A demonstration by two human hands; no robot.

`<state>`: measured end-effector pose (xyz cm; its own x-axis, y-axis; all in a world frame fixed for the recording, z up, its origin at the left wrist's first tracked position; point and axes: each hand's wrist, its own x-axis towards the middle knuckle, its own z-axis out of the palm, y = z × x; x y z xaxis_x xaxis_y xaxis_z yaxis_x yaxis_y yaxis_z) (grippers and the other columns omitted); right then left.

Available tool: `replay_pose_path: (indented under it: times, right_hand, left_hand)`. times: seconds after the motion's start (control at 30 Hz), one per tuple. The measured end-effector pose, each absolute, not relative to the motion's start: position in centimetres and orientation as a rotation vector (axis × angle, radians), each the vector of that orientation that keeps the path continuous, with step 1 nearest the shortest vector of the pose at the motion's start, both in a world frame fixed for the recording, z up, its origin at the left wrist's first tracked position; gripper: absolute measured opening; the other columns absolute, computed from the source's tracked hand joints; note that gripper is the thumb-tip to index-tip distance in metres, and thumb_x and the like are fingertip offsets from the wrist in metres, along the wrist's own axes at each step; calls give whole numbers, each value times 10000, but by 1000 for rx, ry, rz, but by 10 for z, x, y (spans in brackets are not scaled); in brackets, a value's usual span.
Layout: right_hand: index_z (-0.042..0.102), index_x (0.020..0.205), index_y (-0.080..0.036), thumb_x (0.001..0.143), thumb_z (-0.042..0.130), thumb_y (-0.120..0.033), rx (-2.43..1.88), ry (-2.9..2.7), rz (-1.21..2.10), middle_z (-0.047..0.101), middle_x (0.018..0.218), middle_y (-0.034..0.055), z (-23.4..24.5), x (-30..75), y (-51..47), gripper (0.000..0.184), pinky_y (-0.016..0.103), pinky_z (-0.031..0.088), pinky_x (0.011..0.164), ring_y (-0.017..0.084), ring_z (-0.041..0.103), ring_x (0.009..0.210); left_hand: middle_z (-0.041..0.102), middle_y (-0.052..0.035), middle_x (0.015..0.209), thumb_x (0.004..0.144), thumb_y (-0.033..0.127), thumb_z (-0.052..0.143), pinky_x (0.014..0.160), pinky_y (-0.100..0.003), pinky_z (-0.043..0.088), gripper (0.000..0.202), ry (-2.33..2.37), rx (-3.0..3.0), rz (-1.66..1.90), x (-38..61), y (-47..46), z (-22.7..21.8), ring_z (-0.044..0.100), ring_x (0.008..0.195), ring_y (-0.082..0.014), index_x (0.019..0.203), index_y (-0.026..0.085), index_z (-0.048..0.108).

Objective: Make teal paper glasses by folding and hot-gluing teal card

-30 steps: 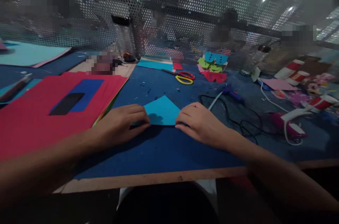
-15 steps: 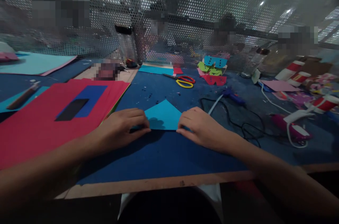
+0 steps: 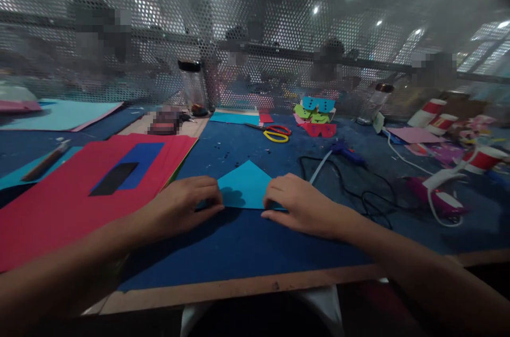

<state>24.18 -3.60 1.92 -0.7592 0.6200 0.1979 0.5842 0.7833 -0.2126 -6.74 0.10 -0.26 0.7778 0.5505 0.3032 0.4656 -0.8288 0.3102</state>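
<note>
A light-blue sheet of paper (image 3: 247,188) lies on the blue tabletop, its visible part shaped like a triangle with the tip pointing away from me. My left hand (image 3: 195,201) grips its left corner, thumb at the near edge and fingers curled over the top. At the opposite corner, my right hand (image 3: 292,204) has its fingers bent on the paper, with the thumb near the straight front edge. Both outer corners are hidden under my hands. Scissors (image 3: 277,134) with red and yellow handles lie beyond the paper.
Red sheets (image 3: 79,183) with blue and black pieces lie left. Paper masks (image 3: 319,116) are stacked at the back. A glue gun (image 3: 348,153) with a looping black cord sits right. A glass jar (image 3: 193,90) stands by the perforated metal screen (image 3: 271,13).
The camera view has tipped upward, so everything on the table sits lower in the picture. My right thumb has shifted slightly left along the paper's front edge; my left hand stays at its corner.
</note>
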Motion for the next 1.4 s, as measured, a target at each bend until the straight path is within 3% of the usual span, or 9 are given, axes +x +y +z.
replay_pose_path:
  times: [0.2,0.7,1.4]
  right_hand:
    - [691,981,-170,1010,647,-285,-963,-2714,156,687,994,59,16,240,-35,126,337,399,869,202,606,951]
    - [670,888,-179,997,658,-266,-1011,-2691,415,691,903,9,24,241,-37,140,326,368,836,148,589,809]
    - [668,953,-183,986,677,-264,-1053,-2634,463,705,962,21,19,230,-39,87,324,378,840,172,614,908]
  left_hand:
    - [667,-36,882,1003,268,589,696,-272,478,150,801,2694,544,-67,2,-3,644,808,-169,909,196,681]
    - [694,-31,862,991,288,626,686,-262,492,156,746,2667,468,-65,-2,5,654,790,-164,887,209,711]
    - [653,-13,742,961,376,634,579,-243,431,253,838,2589,434,-66,6,2,601,661,-152,791,190,663]
